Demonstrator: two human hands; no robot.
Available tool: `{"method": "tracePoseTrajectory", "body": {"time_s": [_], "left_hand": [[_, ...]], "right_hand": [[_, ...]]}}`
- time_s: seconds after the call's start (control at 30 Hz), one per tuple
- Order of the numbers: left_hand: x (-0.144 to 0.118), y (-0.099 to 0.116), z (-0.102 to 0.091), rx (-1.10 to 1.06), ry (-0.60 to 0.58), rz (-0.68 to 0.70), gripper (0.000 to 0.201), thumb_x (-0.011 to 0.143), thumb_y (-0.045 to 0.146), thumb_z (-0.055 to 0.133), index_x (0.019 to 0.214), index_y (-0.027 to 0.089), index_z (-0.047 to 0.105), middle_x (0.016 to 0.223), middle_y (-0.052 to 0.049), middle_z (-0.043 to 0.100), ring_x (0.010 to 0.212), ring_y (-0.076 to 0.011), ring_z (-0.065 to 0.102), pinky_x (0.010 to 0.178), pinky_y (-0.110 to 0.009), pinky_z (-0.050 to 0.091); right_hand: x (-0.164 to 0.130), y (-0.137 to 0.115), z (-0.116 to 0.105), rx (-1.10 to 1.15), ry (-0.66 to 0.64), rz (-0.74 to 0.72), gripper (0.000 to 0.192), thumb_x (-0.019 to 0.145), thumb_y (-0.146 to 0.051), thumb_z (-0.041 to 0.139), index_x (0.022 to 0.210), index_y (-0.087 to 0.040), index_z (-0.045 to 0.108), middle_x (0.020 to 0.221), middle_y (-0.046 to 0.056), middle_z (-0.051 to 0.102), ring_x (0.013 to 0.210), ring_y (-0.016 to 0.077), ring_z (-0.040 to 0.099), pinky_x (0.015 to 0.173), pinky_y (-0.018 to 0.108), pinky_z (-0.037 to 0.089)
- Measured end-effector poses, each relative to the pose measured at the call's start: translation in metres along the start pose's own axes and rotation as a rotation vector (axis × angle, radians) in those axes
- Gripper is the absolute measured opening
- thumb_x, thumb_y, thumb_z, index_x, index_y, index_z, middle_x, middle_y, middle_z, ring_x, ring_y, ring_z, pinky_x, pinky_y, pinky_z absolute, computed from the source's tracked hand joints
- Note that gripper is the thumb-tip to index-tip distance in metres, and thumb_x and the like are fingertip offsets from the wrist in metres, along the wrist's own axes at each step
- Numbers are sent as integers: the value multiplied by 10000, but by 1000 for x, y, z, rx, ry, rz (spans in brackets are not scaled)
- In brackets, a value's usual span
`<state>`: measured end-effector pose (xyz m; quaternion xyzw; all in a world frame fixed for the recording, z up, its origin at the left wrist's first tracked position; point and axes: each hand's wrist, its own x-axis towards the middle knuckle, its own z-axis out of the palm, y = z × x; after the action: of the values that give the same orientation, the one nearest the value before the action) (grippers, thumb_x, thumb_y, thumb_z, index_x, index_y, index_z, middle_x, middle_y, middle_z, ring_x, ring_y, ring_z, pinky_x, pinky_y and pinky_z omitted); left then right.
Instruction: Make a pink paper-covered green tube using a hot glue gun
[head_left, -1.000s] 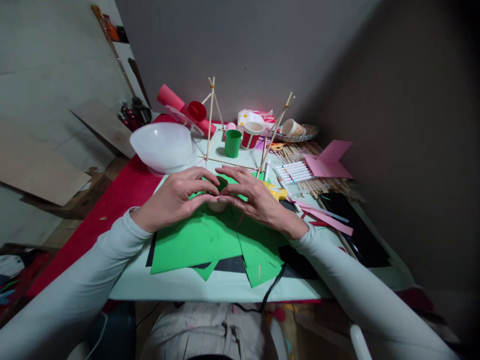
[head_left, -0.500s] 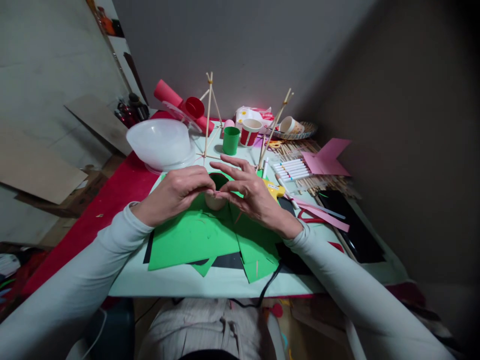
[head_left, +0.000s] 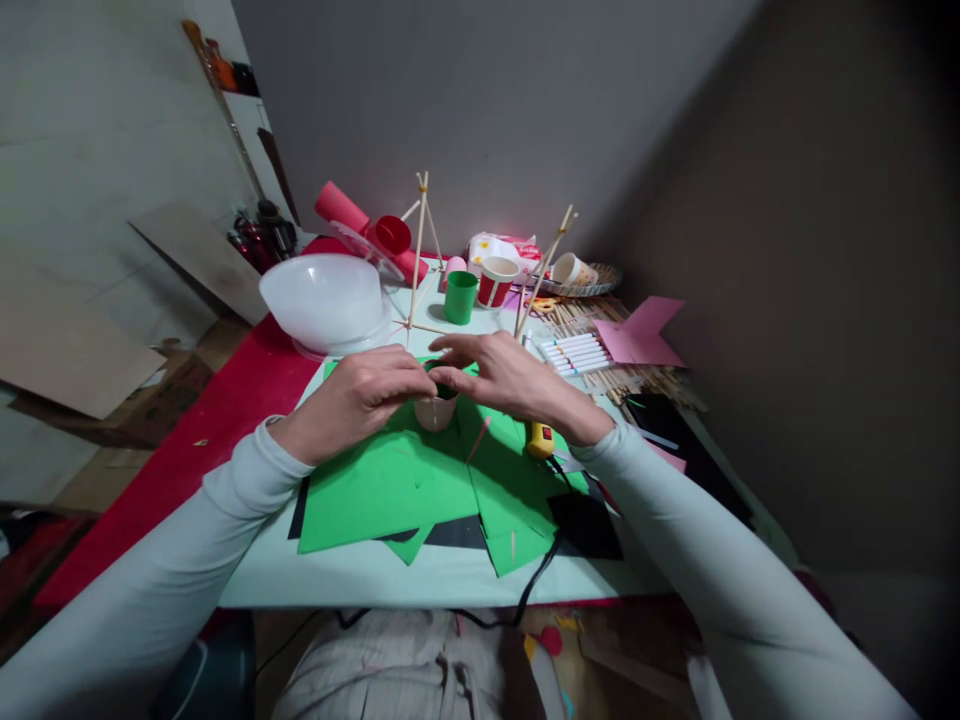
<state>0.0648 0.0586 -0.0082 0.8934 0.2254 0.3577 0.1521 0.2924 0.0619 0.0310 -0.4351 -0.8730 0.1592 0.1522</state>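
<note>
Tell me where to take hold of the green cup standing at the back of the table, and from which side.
Grip the green cup around its side wall, coming from the near side. It stands upright with its open mouth up, and the front is free. The stick frame stands close on its left and the red-and-white cup on its right, so a sideways approach looks cramped.

Small paper cup (head_left: 436,411) with pale pinkish wall, green lining inside its mouth, standing upright on green paper sheets (head_left: 390,480), directly beneath the grip, its rim pinched from both sides by fingertips, lower wall showing below the grip
</note>
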Motion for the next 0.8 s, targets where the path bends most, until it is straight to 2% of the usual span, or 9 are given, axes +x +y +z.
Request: {"method": "tracePoseTrajectory", "body": {"time_s": [0.07,0.17,0.23,0.3,0.47,0.57,0.63,0.7,0.8], "left_hand": [[0,1,-3,-10,39,-51,146,975,185,621,971,202,765,961,-73,794,919,-204,723,835,-335,562],[-1,-1,-6,-16,143,-189,135,949,256,692,1052,202,761,1056,-88,785,1025,-236,700,941,-399,553],[-3,-6,-3,-43,176,-280,286,900,324,755,1153,190,740,1163,-118,763,1080,-270,693,987,-462,553],[-6,-12,0,-105,139,-331,485,851,384,796,1280,187,686,1264,-149,733,1121,-302,707,980,-503,581],[-11,-22,2,-334,-45,-343,815,873,366,737,1598,255,381,1490,-201,624,1387,-316,607,998,-438,607],[-10,-22,7,-421,-43,-497,1054,754,307,814,1651,263,262,1554,-209,560,1457,-351,526,1064,-476,558],[-8,-21,17,-391,-39,-521,1109,724,266,807,1662,227,217,1434,-197,658,1345,-342,630,994,-450,593],[-7,-20,28,-360,-25,-530,1045,746,213,725,1658,199,214,1225,-140,753,1089,-283,753,889,-401,622],[-8,-18,40,-324,-8,-541,968,741,189,678,1626,162,287,1008,-80,779,869,-248,766,812,-375,623]], "right_hand": [[10,-5,1,-66,-70,-8,287,966,-185,588,1176,-145,780,941,106,818,811,205,740,708,287,463],[17,-15,6,-168,-119,26,320,909,-86,556,1095,-155,807,924,119,811,776,190,708,675,284,414],[17,-22,9,-235,-135,77,272,930,-111,551,1028,-126,805,934,158,800,798,213,716,676,294,422],[15,-28,12,-296,-146,121,234,966,-160,560,963,-108,789,938,184,782,843,245,729,700,311,459],[13,-28,10,-374,-174,193,259,1022,-352,643,1172,-147,691,1145,90,722,1002,217,711,875,405,598],[18,-27,11,-366,-183,234,353,1009,-386,669,1280,-161,645,1270,100,677,1086,236,693,925,451,605],[22,-28,14,-339,-190,245,367,1008,-383,670,1301,-164,638,1296,107,667,1106,244,688,933,455,603],[24,-30,17,-304,-190,246,365,1006,-394,673,1290,-168,642,1287,101,669,1091,236,691,924,446,606],[19,-28,13,-243,-142,207,296,1024,-363,642,1219,-143,672,1130,95,726,985,223,718,858,404,606]]}}
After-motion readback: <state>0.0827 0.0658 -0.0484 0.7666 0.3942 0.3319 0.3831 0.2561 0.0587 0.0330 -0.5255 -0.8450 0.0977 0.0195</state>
